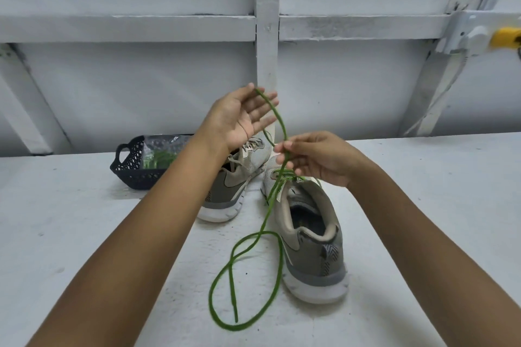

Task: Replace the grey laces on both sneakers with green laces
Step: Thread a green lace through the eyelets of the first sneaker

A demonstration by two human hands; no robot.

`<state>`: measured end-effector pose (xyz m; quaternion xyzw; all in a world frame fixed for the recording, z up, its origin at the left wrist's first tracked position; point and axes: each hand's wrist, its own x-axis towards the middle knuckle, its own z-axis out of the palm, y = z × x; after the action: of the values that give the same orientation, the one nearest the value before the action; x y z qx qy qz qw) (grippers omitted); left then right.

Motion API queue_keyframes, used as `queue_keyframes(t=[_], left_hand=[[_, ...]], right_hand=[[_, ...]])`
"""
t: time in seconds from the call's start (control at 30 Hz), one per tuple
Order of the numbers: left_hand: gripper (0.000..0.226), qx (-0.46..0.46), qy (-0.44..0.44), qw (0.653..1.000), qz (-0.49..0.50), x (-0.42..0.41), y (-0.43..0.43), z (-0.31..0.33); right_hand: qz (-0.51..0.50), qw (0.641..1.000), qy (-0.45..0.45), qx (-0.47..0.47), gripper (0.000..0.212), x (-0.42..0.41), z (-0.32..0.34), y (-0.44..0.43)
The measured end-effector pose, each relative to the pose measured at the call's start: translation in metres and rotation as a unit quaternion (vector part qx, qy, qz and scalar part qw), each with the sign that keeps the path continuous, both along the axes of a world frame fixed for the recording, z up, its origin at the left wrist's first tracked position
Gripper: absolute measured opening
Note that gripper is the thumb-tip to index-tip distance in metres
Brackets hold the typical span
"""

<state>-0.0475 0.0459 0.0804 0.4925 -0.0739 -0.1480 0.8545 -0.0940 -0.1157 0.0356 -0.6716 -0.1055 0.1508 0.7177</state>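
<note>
Two grey-beige sneakers stand on the white table. The near sneaker has a green lace threaded through its front eyelets. One strand rises from the shoe; the rest trails in loops on the table beside it. My right hand pinches the raised strand above the shoe. My left hand is lifted with straight fingers, and the strand's top loops over its fingertips. The far sneaker lies partly behind my left forearm and still carries pale grey laces.
A dark plastic basket at the back left holds a clear packet with a green lace inside. A white framed wall rises behind the table. A yellow object is fixed at the far right.
</note>
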Motion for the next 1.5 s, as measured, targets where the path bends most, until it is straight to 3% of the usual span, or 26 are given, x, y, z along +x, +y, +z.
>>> queue_keyframes(t=[0.13,0.23,0.47,0.6,0.7,1.07,1.13,1.17,1.27,1.3,1.37,1.5], left_hand=[[0.020,0.254,-0.053,0.964,-0.051,-0.006,0.000,-0.030],[0.020,0.323,-0.091,0.935,-0.112,-0.014,0.000,-0.048],[0.015,0.333,-0.117,0.926,-0.134,-0.018,0.000,-0.058],[0.009,0.285,-0.091,0.954,-0.019,-0.016,-0.008,-0.055],[0.008,0.286,-0.082,0.954,0.042,-0.013,-0.015,-0.054],[0.010,0.324,-0.112,0.938,0.040,-0.006,-0.032,-0.066],[0.017,0.373,-0.159,0.914,0.030,-0.001,-0.033,-0.071],[0.019,0.427,-0.192,0.883,0.023,0.002,-0.034,-0.074],[0.024,0.637,-0.284,0.717,-0.002,0.010,-0.037,-0.083],[0.026,0.671,-0.302,0.677,-0.008,0.013,-0.039,-0.085],[0.026,0.695,-0.319,0.644,-0.018,0.016,-0.043,-0.087],[0.020,0.704,-0.330,0.628,-0.008,0.022,-0.050,-0.088]], right_hand=[[-0.123,0.988,-0.021,0.092,0.022,0.010,0.006,-0.007],[-0.160,0.980,-0.019,0.113,0.024,0.016,0.010,-0.013],[-0.197,0.967,0.008,0.161,0.023,0.022,0.006,-0.017],[-0.147,0.986,0.050,0.059,0.023,0.014,-0.006,-0.016],[-0.097,0.994,0.043,-0.008,0.018,0.008,-0.015,-0.013],[-0.140,0.990,0.014,0.027,0.010,0.005,-0.024,-0.017],[-0.173,0.984,0.018,0.035,0.010,0.005,-0.028,-0.021],[-0.188,0.981,0.019,0.032,0.010,0.005,-0.032,-0.024],[-0.217,0.976,0.018,-0.008,0.004,0.002,-0.045,-0.029],[-0.225,0.974,0.014,-0.026,0.003,0.002,-0.050,-0.029],[-0.242,0.968,0.005,-0.065,0.006,0.002,-0.059,-0.028],[-0.279,0.956,-0.012,-0.092,0.016,0.005,-0.070,-0.025]])
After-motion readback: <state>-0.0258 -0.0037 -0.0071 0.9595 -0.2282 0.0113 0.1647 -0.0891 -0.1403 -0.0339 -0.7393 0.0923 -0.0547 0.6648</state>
